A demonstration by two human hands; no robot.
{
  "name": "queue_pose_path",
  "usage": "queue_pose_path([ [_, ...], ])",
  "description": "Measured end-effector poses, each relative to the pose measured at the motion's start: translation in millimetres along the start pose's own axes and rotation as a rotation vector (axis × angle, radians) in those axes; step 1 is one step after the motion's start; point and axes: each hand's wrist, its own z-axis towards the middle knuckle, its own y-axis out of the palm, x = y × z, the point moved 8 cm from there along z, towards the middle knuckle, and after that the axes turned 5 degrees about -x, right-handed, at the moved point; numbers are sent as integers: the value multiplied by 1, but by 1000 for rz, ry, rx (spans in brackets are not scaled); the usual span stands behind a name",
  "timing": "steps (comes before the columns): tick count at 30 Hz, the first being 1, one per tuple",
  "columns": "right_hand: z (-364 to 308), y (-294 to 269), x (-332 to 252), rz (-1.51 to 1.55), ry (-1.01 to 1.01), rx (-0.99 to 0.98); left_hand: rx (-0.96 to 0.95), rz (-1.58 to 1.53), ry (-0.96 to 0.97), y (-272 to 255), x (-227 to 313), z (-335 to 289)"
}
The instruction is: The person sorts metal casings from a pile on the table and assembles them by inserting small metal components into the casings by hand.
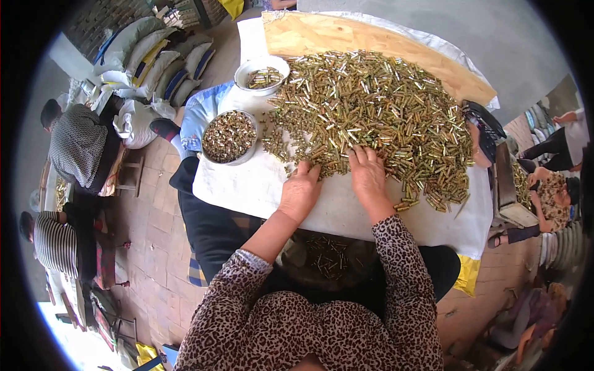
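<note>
A wide pile of small gold-coloured metal cylinders (377, 105) covers much of the white cloth (241, 185) in front of me. My left hand (301, 190) rests at the near edge of the pile, its thumb and forefinger slightly apart and touching pieces there; the other fingers are partly hidden. To its right, my right hand (369, 175) lies palm down against the same edge, fingers stretched onto the cylinders. Neither hand visibly grips a piece. Left of the pile stand a bowl (255, 147) full of short brownish-gold bits and, farther off, a white bowl (279, 86) with some cylinders.
A wooden board (322, 38) edges the pile at the back. Below the table, a dark container (297, 256) holds more cylinders. Stacked sacks (139, 59) stand far left. Other people sit at both sides, including one in a striped shirt (55, 244).
</note>
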Motion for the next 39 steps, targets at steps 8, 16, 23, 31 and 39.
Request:
queue_pose_path([
  [8,-58,-21,-5,168,0,-49,-105,-115,-27,15,1,-26],
  [16,-84,-42,33,546,213,63,-27,-414,70,-9,8,-38],
  [23,-71,-39,19,391,136,25,-114,-237,87,2,5,-36],
  [31,-52,-24,-15,179,-43,-56,-139,-664,-190,21,-18,-48],
  [39,-99,-39,-18,968,288,-91,-393,-1757,-670,37,9,-83],
])
